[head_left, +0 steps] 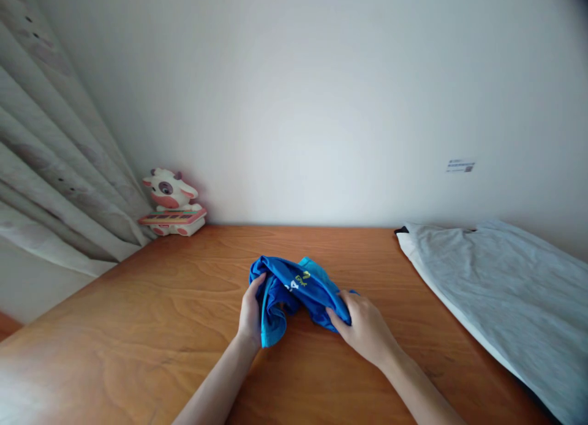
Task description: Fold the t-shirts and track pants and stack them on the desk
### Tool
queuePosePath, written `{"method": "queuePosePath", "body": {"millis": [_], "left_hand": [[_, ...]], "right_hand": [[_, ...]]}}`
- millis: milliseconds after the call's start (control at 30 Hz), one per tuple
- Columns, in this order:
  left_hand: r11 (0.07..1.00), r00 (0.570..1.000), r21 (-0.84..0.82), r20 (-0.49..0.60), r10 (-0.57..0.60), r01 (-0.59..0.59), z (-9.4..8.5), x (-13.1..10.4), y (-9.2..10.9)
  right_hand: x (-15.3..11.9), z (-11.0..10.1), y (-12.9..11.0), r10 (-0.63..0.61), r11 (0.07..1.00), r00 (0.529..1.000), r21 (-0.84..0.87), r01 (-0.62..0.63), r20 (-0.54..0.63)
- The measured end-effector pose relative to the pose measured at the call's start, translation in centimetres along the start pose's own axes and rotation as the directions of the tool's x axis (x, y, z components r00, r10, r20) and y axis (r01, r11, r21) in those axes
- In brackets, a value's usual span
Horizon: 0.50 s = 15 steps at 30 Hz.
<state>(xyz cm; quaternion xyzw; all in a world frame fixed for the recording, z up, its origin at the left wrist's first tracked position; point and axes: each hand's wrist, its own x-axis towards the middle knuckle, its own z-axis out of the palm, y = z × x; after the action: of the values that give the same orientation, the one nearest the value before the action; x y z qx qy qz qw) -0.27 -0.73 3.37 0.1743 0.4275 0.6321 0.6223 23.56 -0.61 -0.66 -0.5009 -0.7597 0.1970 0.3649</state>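
A crumpled blue garment (294,281) with lighter blue edging and white and yellow print is held over the middle of the wooden table. My left hand (250,308) is closed on its left end, thumb on the near side and the other fingers hidden behind the fabric. On the right end, my right hand (361,321) grips a bunched part between thumb and fingers. A light blue edge hangs down beside my left hand. Folds hide the garment's full shape, so I cannot tell its exact kind.
A cow-shaped toy with a keyboard (173,204) stands at the table's back left, by a pale curtain (55,137). Grey cloth (500,290) lies along the right side. Behind the wooden table (138,315) rises a white wall (312,106) with a small printed label (460,166).
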Motion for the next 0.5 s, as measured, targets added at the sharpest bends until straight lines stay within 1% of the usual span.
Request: {"method": "queuePosePath", "body": {"millis": [33, 67, 100, 133, 167, 200, 233, 267, 300, 333, 367, 400, 433, 467, 500], "left_hand": [[1.000, 1.000, -0.021, -0.014, -0.002, 0.002, -0.3, 0.3, 0.1], [0.999, 1.000, -0.031, -0.030, 0.007, -0.008, -0.5, 0.5, 0.2], [0.999, 0.999, -0.037, -0.046, 0.025, -0.027, -0.7, 0.7, 0.2], [0.998, 0.997, -0.041, -0.052, 0.048, -0.051, -0.8, 0.9, 0.2], [0.996, 0.996, -0.045, -0.058, 0.075, -0.078, -0.9, 1.0, 0.2], [0.993, 0.993, -0.047, -0.063, 0.102, -0.105, -0.9, 1.0, 0.2], [0.991, 0.990, -0.043, -0.067, 0.124, -0.127, -0.9, 1.0, 0.1], [0.990, 0.988, -0.027, -0.069, 0.139, -0.141, -0.8, 1.0, 0.0], [0.988, 0.986, 0.008, -0.068, 0.154, -0.154, -0.8, 1.0, -0.1], [0.984, 0.983, 0.066, -0.066, 0.172, -0.168, -0.8, 1.0, -0.2], [0.971, 0.978, 0.147, -0.061, 0.200, -0.189, -0.8, 1.0, -0.3], [0.944, 0.970, 0.247, -0.045, 0.238, -0.220, -0.9, 1.0, -0.5], [0.898, 0.960, 0.356, -0.015, 0.281, -0.257, -0.9, 0.9, -0.7], [0.834, 0.947, 0.464, 0.033, 0.321, -0.299, -1.0, 0.8, -0.9], [0.753, 0.932, 0.563, 0.096, 0.349, -0.341, -1.1, 0.7, -1.2]], "right_hand": [[0.2, -0.1, -0.1, 0.090, 0.989, 0.996, 0.119, -0.089, -0.003], [0.5, -0.2, 0.0, 0.184, 0.945, 0.983, 0.273, -0.178, 0.003], [0.9, -0.4, 0.0, 0.277, 0.859, 0.961, 0.446, -0.253, 0.011], [1.2, -0.5, 0.2, 0.363, 0.732, 0.931, 0.611, -0.301, 0.024], [1.6, -0.7, 0.5, 0.443, 0.585, 0.896, 0.745, -0.321, 0.038], [1.9, -0.9, 0.8, 0.515, 0.445, 0.856, 0.838, -0.316, 0.050], [2.1, -1.0, 1.2, 0.575, 0.339, 0.816, 0.893, -0.296, 0.052], [2.3, -1.2, 1.6, 0.622, 0.285, 0.782, 0.918, -0.274, 0.040], [2.4, -1.3, 2.0, 0.659, 0.290, 0.752, 0.922, -0.257, 0.002], [2.4, -1.4, 2.5, 0.687, 0.353, 0.724, 0.902, -0.249, -0.069], [2.3, -1.5, 2.9, 0.696, 0.467, 0.695, 0.848, -0.249, -0.179], [2.2, -1.5, 3.3, 0.667, 0.613, 0.673, 0.748, -0.254, -0.319], [2.1, -1.4, 3.6, 0.585, 0.758, 0.670, 0.600, -0.254, -0.456], [1.9, -1.3, 3.8, 0.456, 0.876, 0.691, 0.418, -0.239, -0.561], [1.7, -1.2, 3.9, 0.303, 0.952, 0.727, 0.226, -0.206, -0.616]]}}
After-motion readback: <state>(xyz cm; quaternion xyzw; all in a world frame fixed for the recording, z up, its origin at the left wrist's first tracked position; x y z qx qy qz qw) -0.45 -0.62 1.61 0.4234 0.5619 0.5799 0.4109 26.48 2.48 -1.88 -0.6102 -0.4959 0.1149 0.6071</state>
